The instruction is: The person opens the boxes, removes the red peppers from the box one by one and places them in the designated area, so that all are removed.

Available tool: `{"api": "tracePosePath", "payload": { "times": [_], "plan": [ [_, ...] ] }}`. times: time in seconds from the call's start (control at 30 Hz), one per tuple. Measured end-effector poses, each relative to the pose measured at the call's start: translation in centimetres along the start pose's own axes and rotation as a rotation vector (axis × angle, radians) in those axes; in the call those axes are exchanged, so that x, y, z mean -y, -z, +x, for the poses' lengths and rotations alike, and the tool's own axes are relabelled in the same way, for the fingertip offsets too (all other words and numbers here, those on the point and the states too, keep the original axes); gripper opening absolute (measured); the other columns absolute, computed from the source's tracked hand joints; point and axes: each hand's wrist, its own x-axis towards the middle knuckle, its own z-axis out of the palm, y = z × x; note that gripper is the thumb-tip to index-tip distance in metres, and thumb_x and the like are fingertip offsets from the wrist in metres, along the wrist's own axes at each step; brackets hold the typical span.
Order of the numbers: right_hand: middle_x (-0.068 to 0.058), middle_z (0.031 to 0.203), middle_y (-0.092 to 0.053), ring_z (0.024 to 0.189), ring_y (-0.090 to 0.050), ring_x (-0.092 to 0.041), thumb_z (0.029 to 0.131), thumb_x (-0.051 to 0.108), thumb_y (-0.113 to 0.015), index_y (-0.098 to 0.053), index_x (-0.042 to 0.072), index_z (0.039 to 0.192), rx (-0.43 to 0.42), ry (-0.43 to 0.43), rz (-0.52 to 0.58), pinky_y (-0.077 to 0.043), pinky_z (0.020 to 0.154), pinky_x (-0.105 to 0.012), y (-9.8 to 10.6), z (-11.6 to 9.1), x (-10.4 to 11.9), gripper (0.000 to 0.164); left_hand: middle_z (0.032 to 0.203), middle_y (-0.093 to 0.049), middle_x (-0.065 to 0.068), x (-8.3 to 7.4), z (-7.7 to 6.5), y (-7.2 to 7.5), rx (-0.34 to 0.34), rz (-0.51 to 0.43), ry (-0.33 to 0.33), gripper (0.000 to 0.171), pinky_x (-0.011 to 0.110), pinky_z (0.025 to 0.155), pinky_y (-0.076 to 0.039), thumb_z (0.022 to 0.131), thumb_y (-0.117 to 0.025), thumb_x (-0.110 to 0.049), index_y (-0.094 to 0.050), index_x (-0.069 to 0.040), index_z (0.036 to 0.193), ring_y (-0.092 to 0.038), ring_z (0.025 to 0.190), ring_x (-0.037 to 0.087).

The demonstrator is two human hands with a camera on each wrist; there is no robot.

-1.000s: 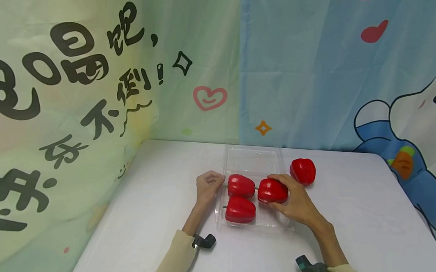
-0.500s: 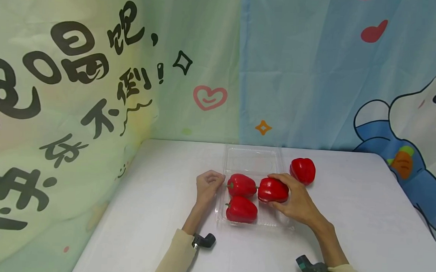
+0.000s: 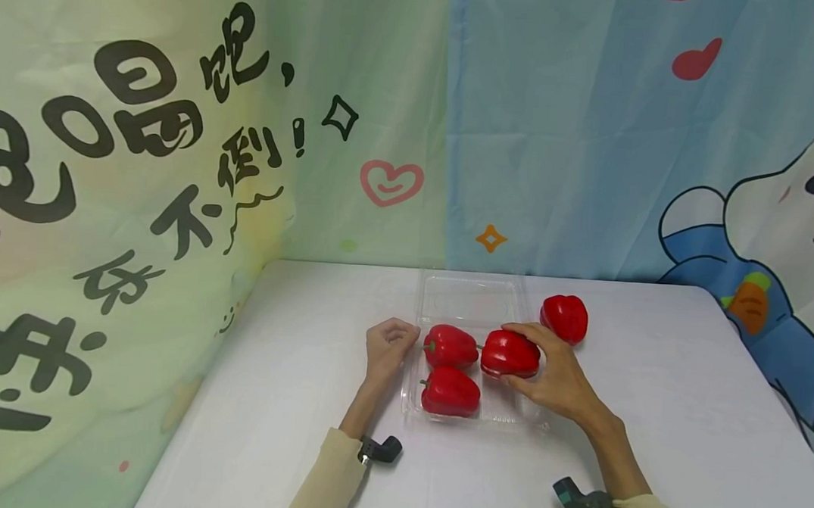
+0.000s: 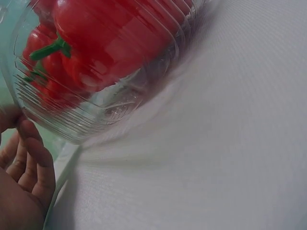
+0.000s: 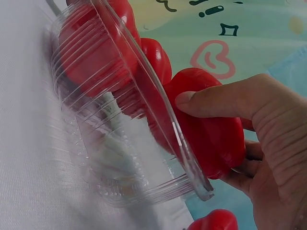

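Clearly the step in hand is setting a third red bell pepper (image 3: pixel 509 354) into the clear plastic clamshell tray (image 3: pixel 509 417). The right hand (image 3: pixel 557 374) grasps this pepper from its right side, thumb over the top and fingers curled beneath, holding it at the tray's far right corner; the right-wrist view shows it level with the rim, so it looks not quite seated. Two more red peppers lie in the tray: one at the far left (image 3: pixel 450 345), one at the near left (image 3: pixel 450 391), their green stems pointing left. The left hand (image 3: pixel 387 348) rests on the white table (image 3: pixel 271 400) with loosely curled fingers touching the tray's left edge, seemingly steadying it. A fourth pepper (image 3: pixel 564 318) sits on the table just beyond the right hand, outside the tray. By my judgement, the next move calls for lowering the held pepper fully, letting go, then reaching for the outside one; the near right space remains free.
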Motion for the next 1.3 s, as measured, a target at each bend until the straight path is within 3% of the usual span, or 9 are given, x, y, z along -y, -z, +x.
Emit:
{"api": "tracePosePath", "payload": {
  "times": [0.57,1.2,1.3],
  "plan": [
    [-0.017,0.137,-0.073,0.123,-0.069,-0.038,0.063,0.006,-0.101,-0.064,0.009,0.144,-0.073,0.041,-0.005,-0.061,0.096,-0.065,0.11,-0.19,-0.47,0.089,0.085,-0.078,0.029,-0.35,0.25,-0.04,0.006,-0.013,0.014,0.015,0.016,0.060,-0.047,0.096,-0.077,-0.009,-0.076,0.006,0.092,-0.062,0.062,0.004],
    [-0.019,0.137,-0.073,0.123,-0.070,-0.042,0.065,0.008,-0.101,-0.066,0.008,0.142,-0.106,0.039,-0.007,-0.060,0.095,-0.067,-0.14,-0.51,-0.50,0.085,0.087,-0.077,0.030,-0.36,-0.15,-0.08,-0.008,-0.015,0.016,0.017,0.018,0.060,-0.050,0.096,-0.079,-0.012,-0.076,0.003,0.089,-0.067,0.067,0.022],
    [-0.019,0.136,-0.073,0.123,-0.069,-0.042,0.065,0.007,-0.101,-0.066,0.007,0.142,-0.117,0.045,-0.004,-0.061,0.094,-0.067,-0.13,-0.55,-0.57,0.085,0.087,-0.077,0.029,-0.36,-0.16,-0.04,-0.005,-0.016,0.012,0.017,0.017,0.061,-0.050,0.096,-0.079,-0.012,-0.076,0.003,0.089,-0.069,0.070,0.032]
  ]
}}
